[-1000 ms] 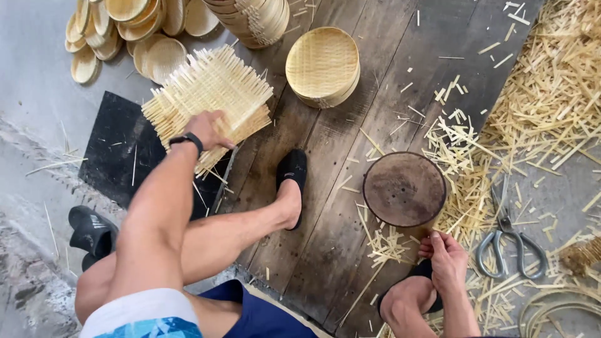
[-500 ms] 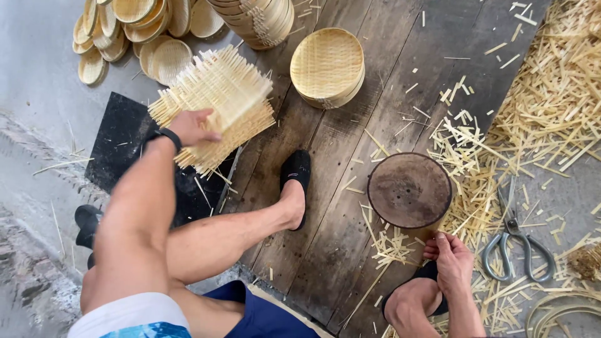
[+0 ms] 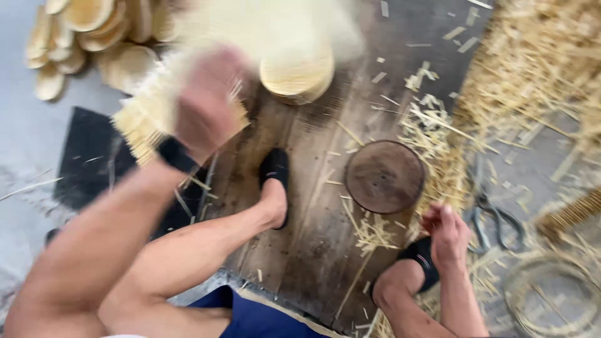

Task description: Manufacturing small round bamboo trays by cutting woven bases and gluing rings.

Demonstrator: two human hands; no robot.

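The view is blurred. The person sits low over a floor of dark, worn wooden boards [image 3: 313,206] that fills the middle of the frame; at the left edge it gives way to pale grey concrete [image 3: 25,144] with a black mat [image 3: 87,156] on it. The left hand [image 3: 203,103], upper left of centre with a black watch [image 3: 175,154] at the wrist, is on a square woven mat of pale strips [image 3: 141,116]; its fingers seem closed on the mat's edge, though the blur makes the grip hard to judge. The right hand [image 3: 446,233] rests loosely curled at the lower right, near the knee, holding nothing that can be made out. Just above it stands a round dark wooden block [image 3: 385,176]. A stack of round woven trays [image 3: 299,76] sits at top centre, and more trays [image 3: 87,37] are heaped in the upper left corner. Loose straw [image 3: 532,81] piles up along the right side, with scissors [image 3: 498,216] lying in it.
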